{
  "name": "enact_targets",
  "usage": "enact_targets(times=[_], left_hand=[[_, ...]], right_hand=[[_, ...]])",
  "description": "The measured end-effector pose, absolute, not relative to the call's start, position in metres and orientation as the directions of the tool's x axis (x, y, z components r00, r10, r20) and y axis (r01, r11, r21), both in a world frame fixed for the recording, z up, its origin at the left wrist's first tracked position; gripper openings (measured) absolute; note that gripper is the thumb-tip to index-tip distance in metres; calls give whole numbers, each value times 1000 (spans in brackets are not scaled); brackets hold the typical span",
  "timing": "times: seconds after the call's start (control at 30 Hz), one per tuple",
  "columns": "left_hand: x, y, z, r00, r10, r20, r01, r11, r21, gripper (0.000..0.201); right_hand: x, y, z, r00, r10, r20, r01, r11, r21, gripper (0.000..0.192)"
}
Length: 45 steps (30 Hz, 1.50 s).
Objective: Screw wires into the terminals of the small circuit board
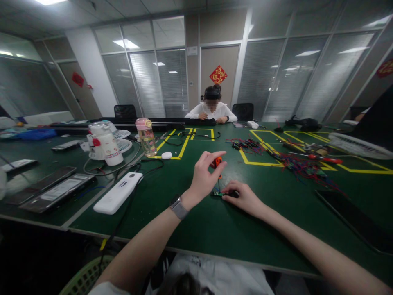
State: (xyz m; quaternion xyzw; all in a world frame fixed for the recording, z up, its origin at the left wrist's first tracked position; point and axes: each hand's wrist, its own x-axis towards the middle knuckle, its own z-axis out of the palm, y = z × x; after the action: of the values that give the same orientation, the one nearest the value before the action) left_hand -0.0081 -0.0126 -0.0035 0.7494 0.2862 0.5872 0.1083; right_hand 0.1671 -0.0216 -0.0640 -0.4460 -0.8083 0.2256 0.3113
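Note:
My left hand (202, 173), with a watch on its wrist, is closed around the orange and black handle of a screwdriver (218, 161). Thumb and index finger show on either side of the handle. The screwdriver stands upright, its thin shaft reaching down to a small green circuit board (216, 194) on the table. Beside it, my right hand (244, 198) pinches the board's right end and a black piece (234, 194) there; the fingers partly cover both. Whether the tip sits in a screw is too small to tell.
On the green table (190, 221) lie a white power bank (118, 192), a bottle (146, 137), a white jug (106, 143) and a white case (166, 155). Bundled wires (302, 166), a red-handled tool (325, 159) and a dark tablet (350, 217) lie right. A person (211, 108) sits opposite.

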Motion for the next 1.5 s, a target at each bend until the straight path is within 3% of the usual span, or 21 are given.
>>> enact_targets(times=[0.4,0.67,0.97,1.5], left_hand=[[-8,-13,-7,181,572,800,242,-815,527,39],[-7,-15,-4,131,547,827,313,-814,489,22],[-7,-17,-4,130,579,805,305,-796,523,28],[-6,-14,-5,103,557,824,358,-794,491,24]], right_hand=[[170,-24,-62,-424,850,312,628,524,-576,7],[170,-24,-62,-422,851,312,634,523,-569,11],[170,-23,-63,-429,845,319,628,533,-567,3],[162,-24,-66,-401,844,355,605,535,-589,5]])
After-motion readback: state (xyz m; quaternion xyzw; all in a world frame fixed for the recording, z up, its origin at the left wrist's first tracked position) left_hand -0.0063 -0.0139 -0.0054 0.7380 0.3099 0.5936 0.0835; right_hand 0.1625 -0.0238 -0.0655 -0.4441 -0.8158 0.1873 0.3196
